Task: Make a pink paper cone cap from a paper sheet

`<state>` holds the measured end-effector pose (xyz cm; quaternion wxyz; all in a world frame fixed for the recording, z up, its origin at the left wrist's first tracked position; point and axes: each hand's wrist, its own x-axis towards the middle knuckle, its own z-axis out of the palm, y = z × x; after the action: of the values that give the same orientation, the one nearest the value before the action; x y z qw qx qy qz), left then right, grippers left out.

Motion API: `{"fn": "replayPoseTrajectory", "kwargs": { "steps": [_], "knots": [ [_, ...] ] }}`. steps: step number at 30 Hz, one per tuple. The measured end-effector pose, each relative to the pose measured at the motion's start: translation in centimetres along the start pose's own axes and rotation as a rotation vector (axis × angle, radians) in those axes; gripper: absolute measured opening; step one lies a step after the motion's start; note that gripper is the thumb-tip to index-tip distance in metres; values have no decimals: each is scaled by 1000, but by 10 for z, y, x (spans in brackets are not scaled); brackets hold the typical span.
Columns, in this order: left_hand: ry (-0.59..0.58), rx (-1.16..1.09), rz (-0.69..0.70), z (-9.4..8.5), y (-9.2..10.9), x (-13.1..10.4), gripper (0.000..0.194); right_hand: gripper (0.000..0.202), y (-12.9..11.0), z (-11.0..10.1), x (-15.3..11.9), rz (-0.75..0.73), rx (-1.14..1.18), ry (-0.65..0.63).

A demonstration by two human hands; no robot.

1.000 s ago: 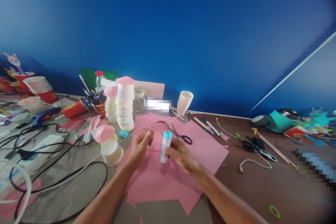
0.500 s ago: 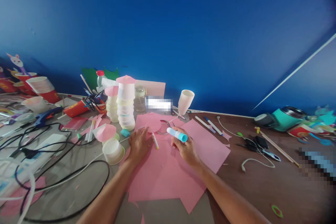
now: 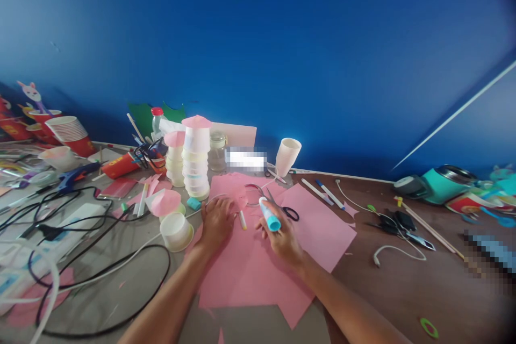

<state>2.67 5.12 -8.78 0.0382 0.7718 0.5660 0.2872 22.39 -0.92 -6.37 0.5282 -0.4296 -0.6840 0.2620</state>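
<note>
My right hand (image 3: 285, 241) grips a white glue stick (image 3: 268, 214) with a turquoise end. Its turquoise end points toward me. To the left, my left hand (image 3: 216, 221) lies flat, fingers spread, on the pink paper (image 3: 237, 279) at the edge of a round pink piece (image 3: 236, 193). A marker (image 3: 242, 220) rests between the hands. Black-handled scissors (image 3: 290, 214) lie just beyond my right hand, partly covered by it. A turquoise cap (image 3: 194, 203) sits left of my left hand. Stacked white cup towers (image 3: 195, 158) with pink paper roofs stand behind it.
Black cables (image 3: 157, 279) and a white power strip (image 3: 76, 231) spread over the left. A white cup (image 3: 287, 157) stands near the blue wall. Markers (image 3: 330, 195), a white cable (image 3: 403, 250) and a turquoise mug (image 3: 449, 185) are on the right.
My right hand has drawn slightly toward me with the glue stick, which now tilts lower. The scissors' handles have come into sight. My left hand has barely shifted.
</note>
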Motion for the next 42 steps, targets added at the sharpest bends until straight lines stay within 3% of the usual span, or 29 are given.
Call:
{"fn": "replayPoseTrajectory", "kwargs": {
  "steps": [4,8,13,18,26,42],
  "knots": [
    [6,-15,15,-1,1,-1,34,45,-7,5,-4,-236,-172,-212],
    [11,-36,22,-3,1,-2,32,56,-8,11,-3,-412,-298,-309],
    [31,-39,5,-2,0,-4,36,63,-1,14,-2,-430,-364,-423],
    [18,-54,-20,-1,-2,-2,36,65,7,8,1,-385,-452,-392],
    [-74,-97,72,-11,3,2,35,62,20,-7,7,-289,-482,-306],
    [-202,-84,275,-12,14,-5,26,55,26,-8,10,-194,-557,-151]
  ]
}}
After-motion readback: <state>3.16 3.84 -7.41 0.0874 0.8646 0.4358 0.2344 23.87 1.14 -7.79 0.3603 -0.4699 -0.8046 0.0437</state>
